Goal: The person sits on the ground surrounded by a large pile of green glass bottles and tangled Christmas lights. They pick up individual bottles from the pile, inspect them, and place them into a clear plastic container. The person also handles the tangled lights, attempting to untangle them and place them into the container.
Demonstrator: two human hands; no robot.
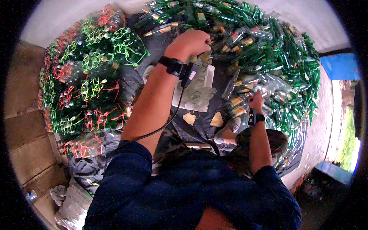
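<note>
My left hand (196,43) is stretched out over the far end of a white tray (177,100). Its fingers are curled, and whatever they hold is hidden beneath the hand. Several clear glass bottles (200,85) stand or lean in the tray, some with their mouths toward me. To the right, my right hand (257,102) is closed at the near edge of a large heap of loose bottles (283,57). Its fingertips appear to grip a clear glass bottle (264,85) there. Labelled bottles (238,111) lie just left of that hand.
At left rises a stack of bottles tied with red and green strips (90,61). Two yellowish flat pieces (217,119) lie on the dark ground sheet near my shoe (232,128). Crumpled plastic bags (82,168) sit at lower left. A cable (168,122) runs from my left wrist.
</note>
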